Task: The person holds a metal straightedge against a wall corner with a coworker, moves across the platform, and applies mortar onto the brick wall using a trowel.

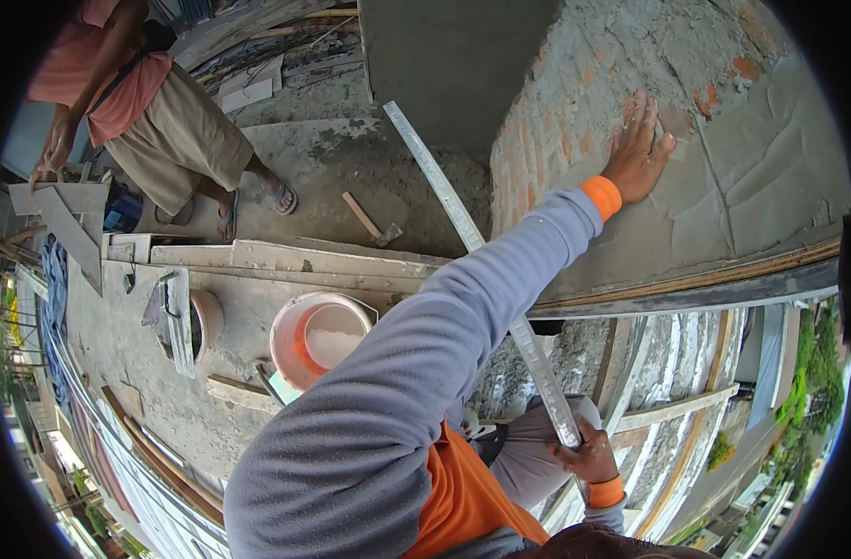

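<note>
My left hand (638, 154) rests with fingers spread on the plastered wall (752, 158), beside a patch of rough, exposed brick (551, 130). My right hand (589, 458), low in the view, grips a long, straight metal bar (421, 163) that runs diagonally up behind my left forearm, which hides its middle. A white bucket with an orange inside (321, 340) holds greyish, pale contents, left of my arm. Farther left, a metal tool (180, 317) lies across another bucket (208, 326).
A person (174, 140) in sandals stands upper left, holding grey boards (67, 219). A wooden-handled tool (360, 214) lies on the concrete floor (304, 158). Loose planks (239, 391) lie nearby. At right, beams (677, 401) edge a drop with greenery below.
</note>
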Tool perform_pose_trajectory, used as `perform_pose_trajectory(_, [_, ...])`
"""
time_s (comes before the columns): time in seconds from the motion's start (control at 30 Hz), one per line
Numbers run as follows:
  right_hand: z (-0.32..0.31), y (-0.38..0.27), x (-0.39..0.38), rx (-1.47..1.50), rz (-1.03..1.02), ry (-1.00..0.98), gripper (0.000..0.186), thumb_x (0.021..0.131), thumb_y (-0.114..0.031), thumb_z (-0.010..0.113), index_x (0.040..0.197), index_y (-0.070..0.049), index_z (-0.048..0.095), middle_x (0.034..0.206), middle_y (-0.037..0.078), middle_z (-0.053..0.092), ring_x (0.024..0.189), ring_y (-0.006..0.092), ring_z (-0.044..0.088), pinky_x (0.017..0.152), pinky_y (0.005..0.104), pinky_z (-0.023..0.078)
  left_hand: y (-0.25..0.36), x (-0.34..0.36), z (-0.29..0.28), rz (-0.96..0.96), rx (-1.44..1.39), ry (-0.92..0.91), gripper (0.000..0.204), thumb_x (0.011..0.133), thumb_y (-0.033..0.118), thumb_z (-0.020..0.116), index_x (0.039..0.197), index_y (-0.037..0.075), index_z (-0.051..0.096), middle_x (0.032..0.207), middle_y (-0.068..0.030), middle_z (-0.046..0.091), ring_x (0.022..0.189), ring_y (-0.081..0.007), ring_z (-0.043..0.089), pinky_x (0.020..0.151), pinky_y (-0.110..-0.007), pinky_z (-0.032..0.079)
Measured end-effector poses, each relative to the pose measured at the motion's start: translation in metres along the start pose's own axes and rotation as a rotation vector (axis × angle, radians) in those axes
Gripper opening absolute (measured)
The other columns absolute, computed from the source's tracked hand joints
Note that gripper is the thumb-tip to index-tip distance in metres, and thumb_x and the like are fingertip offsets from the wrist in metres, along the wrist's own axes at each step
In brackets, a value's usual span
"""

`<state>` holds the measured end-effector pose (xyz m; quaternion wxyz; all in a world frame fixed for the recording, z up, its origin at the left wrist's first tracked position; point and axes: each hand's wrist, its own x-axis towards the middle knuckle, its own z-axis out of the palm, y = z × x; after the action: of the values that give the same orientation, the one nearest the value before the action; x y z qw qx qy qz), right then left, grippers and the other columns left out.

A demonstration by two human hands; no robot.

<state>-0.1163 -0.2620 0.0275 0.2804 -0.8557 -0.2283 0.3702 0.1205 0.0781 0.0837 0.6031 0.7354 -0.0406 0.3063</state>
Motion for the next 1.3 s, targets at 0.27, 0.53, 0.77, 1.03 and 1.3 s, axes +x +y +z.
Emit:
perform_pose_trajectory(0.27, [-0.006, -0.001, 0.008, -0.031, -0.072, -0.006, 0.065, 0.068, -0.024, 0.081, 0.121, 0.003, 0.053, 0.081, 0.022, 0.066, 0.073, 0.0327, 0.068, 0.066, 0.0363, 0.052, -0.004, 0.003, 0.005, 0.035, 0.032, 0.016, 0.073, 0.098, 0.050, 0.025, 0.148, 0.001, 0.006, 0.155, -0.0186, -0.004, 0.144, -0.0327, -0.004, 0.115, -0.044, 0.003])
perform_pose_trajectory(0.53, [-0.007, -0.004, 0.009, 0.007, -0.032, -0.039, 0.065, 0.069, -0.022, 0.080, 0.122, 0.001, 0.053, 0.072, 0.020, 0.065, 0.059, 0.0274, 0.067, 0.058, 0.0343, 0.052, -0.011, 0.006, 0.009, 0.062, -0.026, 0.053, 0.071, 0.097, 0.051, 0.027, 0.149, 0.007, 0.007, 0.156, -0.0139, -0.003, 0.144, -0.0320, -0.004, 0.113, -0.051, 0.001])
perform_pose_trajectory(0.77, [-0.020, -0.038, -0.006, 0.116, 0.058, -0.108, 0.065, 0.072, -0.018, 0.077, 0.127, 0.002, 0.049, 0.063, 0.013, 0.063, 0.049, 0.0163, 0.063, 0.050, 0.0302, 0.049, 0.002, 0.006, 0.001, 0.020, 0.087, 0.035, 0.067, 0.099, 0.041, 0.024, 0.147, -0.002, 0.007, 0.155, -0.0197, -0.001, 0.144, -0.0312, -0.002, 0.115, -0.041, 0.004])
perform_pose_trajectory(1.03, [-0.022, -0.071, -0.025, 0.192, 0.105, -0.191, 0.053, 0.074, -0.003, 0.073, 0.122, 0.003, 0.050, 0.067, 0.007, 0.062, 0.048, 0.0115, 0.058, 0.043, 0.0271, 0.047, 0.048, 0.011, -0.046, -0.270, 0.417, -0.323, 0.072, 0.096, 0.053, 0.029, 0.149, 0.009, 0.009, 0.156, -0.0124, -0.001, 0.144, -0.0312, 0.003, 0.113, -0.054, 0.009])
perform_pose_trajectory(1.3, [-0.055, -0.163, -0.077, 0.273, 0.234, -0.212, 0.057, 0.073, -0.007, 0.071, 0.125, -0.002, 0.049, 0.077, 0.010, 0.065, 0.052, 0.0154, 0.060, 0.044, 0.0313, 0.052, 0.080, -0.134, -0.181, -0.664, 0.520, -0.370, 0.078, 0.089, 0.046, 0.054, 0.147, 0.010, 0.016, 0.152, -0.0189, 0.015, 0.130, -0.0390, 0.037, 0.103, -0.046, 0.037])
